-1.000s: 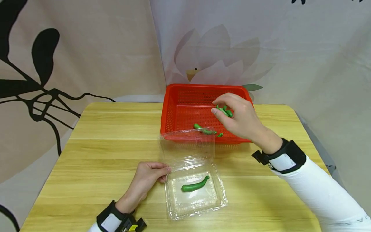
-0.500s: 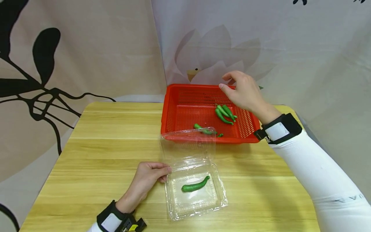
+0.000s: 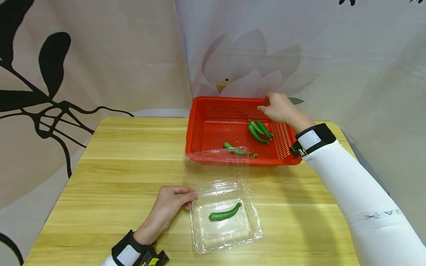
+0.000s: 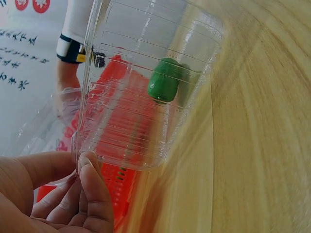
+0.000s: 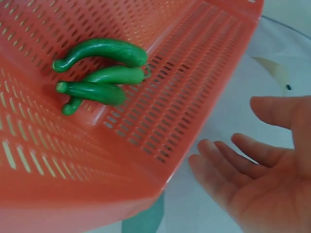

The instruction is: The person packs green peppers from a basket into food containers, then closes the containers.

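while cloth (image 3: pixel 133 55) backs the wooden table (image 3: pixel 133 162), left hand (image 3: pixel 169 205) pinches container (image 3: pixel 229 229), right hand (image 3: pixel 281 109) relaxed.

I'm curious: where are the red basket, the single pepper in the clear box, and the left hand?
Red basket (image 3: pixel 216 132): head view, on its bare floor.
Single pepper (image 3: pixel 224 215): head view, middle of its curved body.
Left hand (image 3: pixel 169 204): head view, on the back.
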Available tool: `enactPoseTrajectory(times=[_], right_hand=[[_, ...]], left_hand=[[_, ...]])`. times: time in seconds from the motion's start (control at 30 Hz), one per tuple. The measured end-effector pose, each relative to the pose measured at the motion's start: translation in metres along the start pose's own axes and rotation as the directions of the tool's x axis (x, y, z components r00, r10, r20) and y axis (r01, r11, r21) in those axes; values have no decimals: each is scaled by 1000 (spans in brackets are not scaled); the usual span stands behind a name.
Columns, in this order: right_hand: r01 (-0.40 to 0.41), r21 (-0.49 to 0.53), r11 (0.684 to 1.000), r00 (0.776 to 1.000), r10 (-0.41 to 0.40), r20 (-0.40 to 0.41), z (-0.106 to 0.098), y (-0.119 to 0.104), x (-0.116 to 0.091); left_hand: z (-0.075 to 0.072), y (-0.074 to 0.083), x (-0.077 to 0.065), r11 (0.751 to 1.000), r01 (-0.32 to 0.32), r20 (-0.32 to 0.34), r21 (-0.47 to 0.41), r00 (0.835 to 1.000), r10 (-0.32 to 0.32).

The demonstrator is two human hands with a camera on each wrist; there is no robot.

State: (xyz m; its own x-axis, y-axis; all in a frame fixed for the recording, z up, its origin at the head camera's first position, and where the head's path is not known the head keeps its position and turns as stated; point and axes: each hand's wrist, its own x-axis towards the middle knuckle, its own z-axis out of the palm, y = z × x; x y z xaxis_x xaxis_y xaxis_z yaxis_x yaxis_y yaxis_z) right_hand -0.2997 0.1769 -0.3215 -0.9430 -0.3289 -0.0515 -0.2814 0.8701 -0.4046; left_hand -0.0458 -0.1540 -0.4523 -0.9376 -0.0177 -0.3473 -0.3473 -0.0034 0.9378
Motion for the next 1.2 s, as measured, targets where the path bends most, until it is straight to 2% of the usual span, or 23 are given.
enactPoseTrajectory(times=[0.23, 0.5, 0.73, 0.93, 1.2], right_hand=[[-21, -106, 994, 994, 32, 103, 9, 5, 13], [-11, -214, 977, 983, 50, 176, 22, 16, 24], [-85, -191, 978, 962, 130, 240, 37, 27, 29], [-108, -169, 980, 948, 152, 278, 48, 29, 31], [-100, -179, 979, 947, 149, 284, 55, 31, 28]], left_hand=[[0, 1, -1, 1000, -6, -8, 7, 1000, 6], [0, 1, -2, 1000, -4, -6, -3, 1000, 4], [1, 2, -3, 1000, -3, -15, -5, 1000, 3], [0, -1, -3, 1000, 0, -6, 5, 1000, 0], [0, -1, -5, 1000, -8, -5, 13, 1000, 8]])
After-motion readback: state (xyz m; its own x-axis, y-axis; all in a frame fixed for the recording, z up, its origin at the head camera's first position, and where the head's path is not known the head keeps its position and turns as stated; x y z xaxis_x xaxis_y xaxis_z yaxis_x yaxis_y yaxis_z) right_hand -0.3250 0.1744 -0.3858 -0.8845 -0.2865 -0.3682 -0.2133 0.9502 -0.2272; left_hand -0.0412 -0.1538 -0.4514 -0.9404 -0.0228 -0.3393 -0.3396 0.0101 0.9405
